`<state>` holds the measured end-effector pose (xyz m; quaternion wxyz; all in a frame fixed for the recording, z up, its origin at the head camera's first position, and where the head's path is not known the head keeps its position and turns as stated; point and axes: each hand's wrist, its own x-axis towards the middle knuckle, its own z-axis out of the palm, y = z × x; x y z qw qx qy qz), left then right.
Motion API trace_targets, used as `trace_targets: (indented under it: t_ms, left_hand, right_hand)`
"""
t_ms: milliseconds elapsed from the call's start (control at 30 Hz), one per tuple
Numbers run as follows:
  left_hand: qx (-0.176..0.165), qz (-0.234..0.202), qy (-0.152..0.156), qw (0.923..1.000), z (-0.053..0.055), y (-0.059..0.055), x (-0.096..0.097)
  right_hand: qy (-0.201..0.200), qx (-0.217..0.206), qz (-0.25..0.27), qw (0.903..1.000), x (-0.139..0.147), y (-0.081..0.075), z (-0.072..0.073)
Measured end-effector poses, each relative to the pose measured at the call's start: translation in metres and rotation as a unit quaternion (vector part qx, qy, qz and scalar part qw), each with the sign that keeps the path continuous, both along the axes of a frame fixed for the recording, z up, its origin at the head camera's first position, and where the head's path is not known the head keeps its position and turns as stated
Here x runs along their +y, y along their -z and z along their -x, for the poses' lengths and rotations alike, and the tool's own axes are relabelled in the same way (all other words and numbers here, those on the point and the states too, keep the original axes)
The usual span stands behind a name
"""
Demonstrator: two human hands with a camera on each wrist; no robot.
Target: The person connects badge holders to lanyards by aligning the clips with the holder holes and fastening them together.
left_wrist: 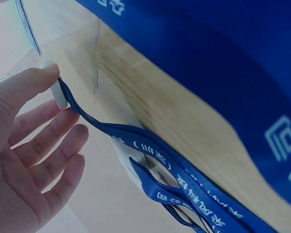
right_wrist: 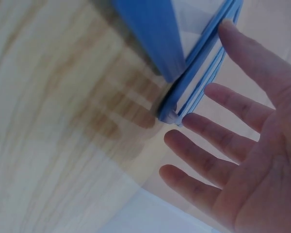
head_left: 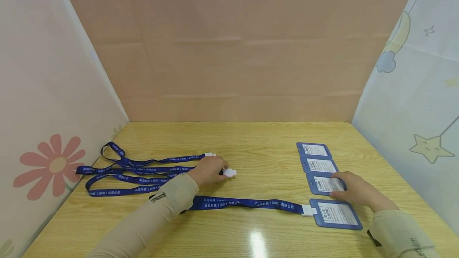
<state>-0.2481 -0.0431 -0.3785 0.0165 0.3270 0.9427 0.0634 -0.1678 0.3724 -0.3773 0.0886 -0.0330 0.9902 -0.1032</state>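
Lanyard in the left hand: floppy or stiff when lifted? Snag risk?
The lanyard strap is probably floppy: it curves and twists away from the left hand. The white clip should keep its shape, since it looks like hard plastic. Snagging seems possible, as the other lanyards lie close alongside.

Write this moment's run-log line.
Left hand: pinching white lanyard clip; right hand: touching third badge holder from back; front badge holder: joined to navy lanyard

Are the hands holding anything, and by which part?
The left hand pinches a blue fabric lanyard by its white plastic clip. The right hand touches a blue rectangular card holder; grip unclear.
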Motion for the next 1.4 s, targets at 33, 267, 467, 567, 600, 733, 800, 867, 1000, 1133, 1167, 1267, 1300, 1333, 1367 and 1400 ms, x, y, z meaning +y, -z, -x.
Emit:
trace_targets:
  t_ms: [33,267,467,567,600,733,800,867,1000,1133,1167,1267,1300,1333,1367,1400]
  left_hand:
    - [0.000,-0.001,0.001,1.0000,0.000,0.000,0.000]
    - [-0.002,0.001,0.004,1.0000,0.000,0.000,0.002]
    - [-0.004,0.007,0.008,0.9999,0.000,0.000,0.005]
    - [-0.007,0.009,0.009,0.9999,0.001,0.000,0.006]
    - [-0.009,0.009,0.009,0.9999,0.001,0.000,0.007]
    - [-0.010,0.003,0.013,0.9999,0.001,-0.001,0.007]
    - [-0.008,0.005,0.014,0.9999,0.002,0.000,0.007]
    - [-0.006,0.008,0.014,0.9999,0.002,0.000,0.007]
    - [0.001,0.009,0.019,0.9998,0.002,0.001,0.009]
    - [0.010,0.007,0.024,0.9996,0.002,0.001,0.010]
    - [0.012,0.006,0.024,0.9996,0.002,0.002,0.011]
    - [0.021,0.009,0.024,0.9995,0.002,0.003,0.011]
    - [0.024,0.009,0.023,0.9994,0.002,0.004,0.011]
    - [0.025,0.008,0.024,0.9994,0.002,0.004,0.011]
    - [0.025,0.008,0.024,0.9994,0.002,0.004,0.011]
    - [0.026,0.008,0.024,0.9993,0.002,0.004,0.012]
  right_hand:
    - [0.002,-0.002,0.000,1.0000,0.000,0.000,0.000]
    - [0.006,-0.004,0.002,1.0000,0.000,0.002,0.001]
    - [0.004,-0.003,0.002,1.0000,-0.001,0.001,0.001]
    - [0.003,-0.005,0.002,1.0000,-0.001,0.001,0.002]
    - [0.001,-0.005,0.001,1.0000,-0.001,0.000,0.002]
    - [0.000,-0.005,-0.001,1.0000,-0.001,0.000,0.002]
    - [-0.001,-0.005,-0.001,1.0000,-0.002,0.000,0.002]
    - [-0.002,-0.004,0.000,1.0000,-0.002,0.001,0.002]
    - [-0.005,-0.001,0.001,1.0000,-0.002,0.001,0.002]
    - [-0.008,0.002,0.002,1.0000,-0.001,0.002,0.002]
    - [-0.009,0.003,0.002,1.0000,-0.001,0.002,0.002]
    - [-0.011,0.005,0.003,0.9999,-0.001,0.001,0.001]
    - [-0.013,0.006,0.004,0.9999,-0.001,0.001,0.001]
    - [-0.014,0.006,0.005,0.9999,-0.001,0.001,0.001]
    - [-0.015,0.007,0.005,0.9999,-0.001,0.001,0.000]
    - [-0.016,0.007,0.006,0.9998,-0.001,0.001,0.000]
